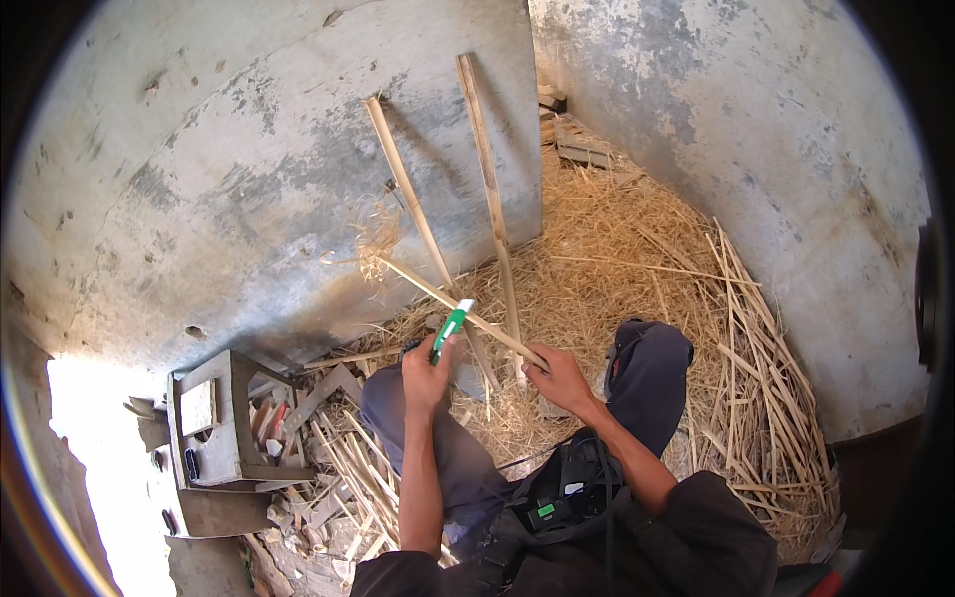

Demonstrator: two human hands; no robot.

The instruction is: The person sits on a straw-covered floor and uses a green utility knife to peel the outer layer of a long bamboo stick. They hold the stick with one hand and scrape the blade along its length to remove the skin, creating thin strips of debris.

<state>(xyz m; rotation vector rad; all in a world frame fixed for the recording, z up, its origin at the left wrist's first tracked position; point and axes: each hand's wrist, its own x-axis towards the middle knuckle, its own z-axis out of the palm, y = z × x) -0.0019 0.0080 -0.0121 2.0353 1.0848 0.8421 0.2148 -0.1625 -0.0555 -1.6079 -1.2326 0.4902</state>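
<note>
My left hand [426, 376] is closed around a green utility knife [451, 330], whose upper end lies across a pale wooden strip [416, 279]. Gripped at its near end by my right hand [563, 380], the strip slants up and away to the left. A tuft of thin curled shavings [376, 242] is at its far end. Beyond my hands, a light stick [406, 184] and a browner stick [487, 164] lean against the wall. The knife's blade is too small to make out.
Straw-like shavings [627, 234] cover the floor between the walls. A long heap of thin strips [761, 408] curves along the right; more strips [363, 478] lie left of my legs. At the left stands a worn wooden box-like stand [224, 453] amid scraps.
</note>
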